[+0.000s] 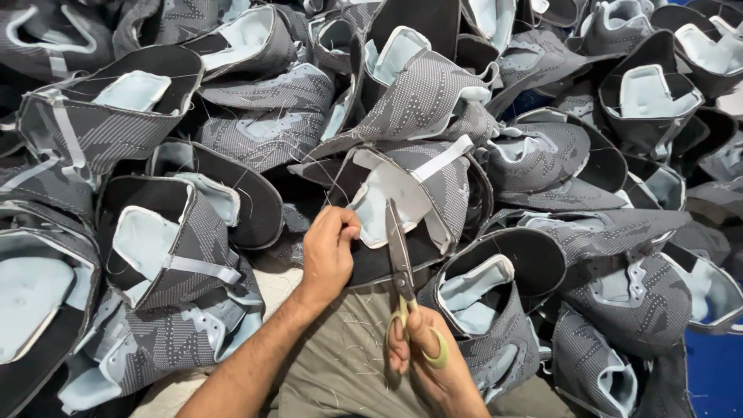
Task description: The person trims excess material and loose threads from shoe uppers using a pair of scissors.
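My left hand (329, 251) pinches the edge of a grey knitted shoe upper (418, 193) with pale blue lining and a light strap, holding it over my lap. My right hand (422, 356) grips a pair of scissors (400, 259) with yellow-green handles, fingers through the loops. The blades point up and lie against the pale lining of the held upper, close to my left fingers. Loose threads hang from the upper's edge.
A big heap of the same grey and black shoe uppers (178, 255) with pale blue linings surrounds me on every side. My lap, in olive cloth (340, 364), is strewn with thread clippings. A blue surface (716, 371) shows at the lower right.
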